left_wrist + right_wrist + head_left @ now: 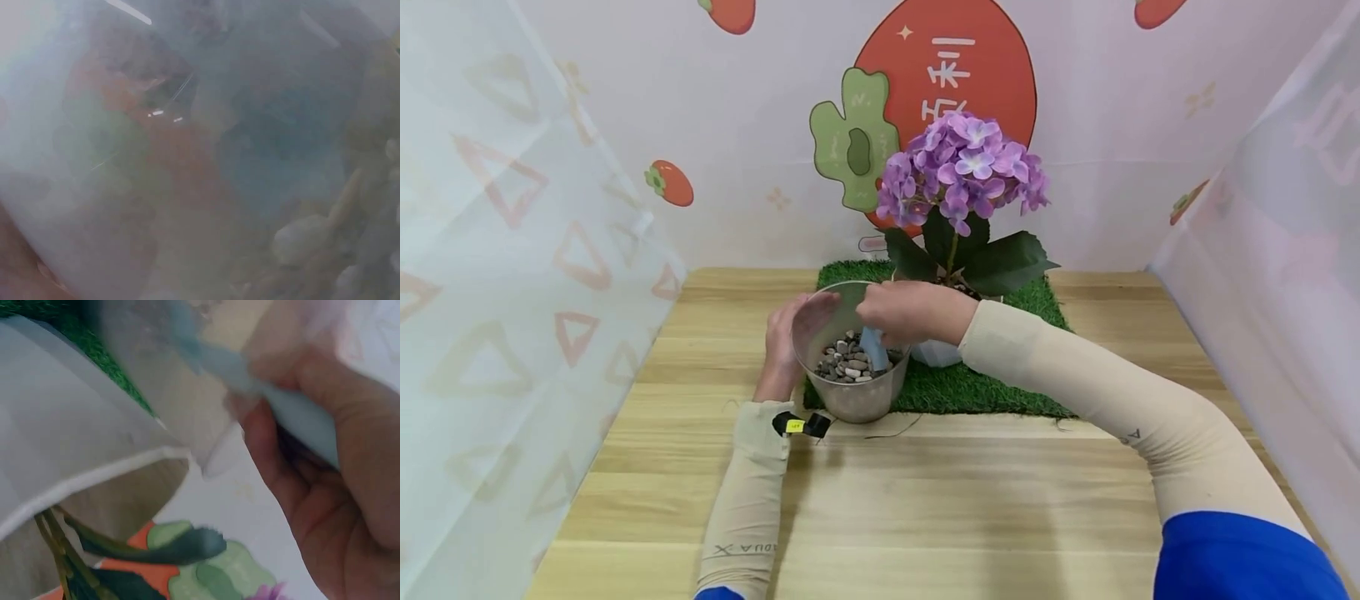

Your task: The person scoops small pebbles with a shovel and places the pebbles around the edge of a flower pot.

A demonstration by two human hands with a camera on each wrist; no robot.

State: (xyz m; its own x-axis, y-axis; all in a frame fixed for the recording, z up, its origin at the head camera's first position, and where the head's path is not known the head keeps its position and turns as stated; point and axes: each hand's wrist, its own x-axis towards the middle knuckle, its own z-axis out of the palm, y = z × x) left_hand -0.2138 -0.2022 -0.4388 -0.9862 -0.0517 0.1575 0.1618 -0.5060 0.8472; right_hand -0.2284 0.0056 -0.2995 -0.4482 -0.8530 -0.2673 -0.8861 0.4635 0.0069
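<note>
A see-through plastic bucket (857, 404) stands partly on the green turf mat, with grey and white pebbles (842, 362) in its bottom. My left hand (786, 342) holds the bucket's left and far side, its fingers showing through the wall. Over the bucket's rim, my right hand (910, 312) grips a light blue small shovel (874, 350) that reaches down to the pebbles. In the right wrist view my fingers wrap round the shovel's handle (306, 422). Through the cloudy wall in the left wrist view, pebbles (306, 240) and a blurred blue shape appear.
Just right of the bucket, a white pot (62, 425) holds a plant with purple flowers (962, 171) and dark leaves (1011, 262). Both stand on the turf mat (985, 396), laid on a wooden table (925, 500). Printed cloth hangs behind and at both sides.
</note>
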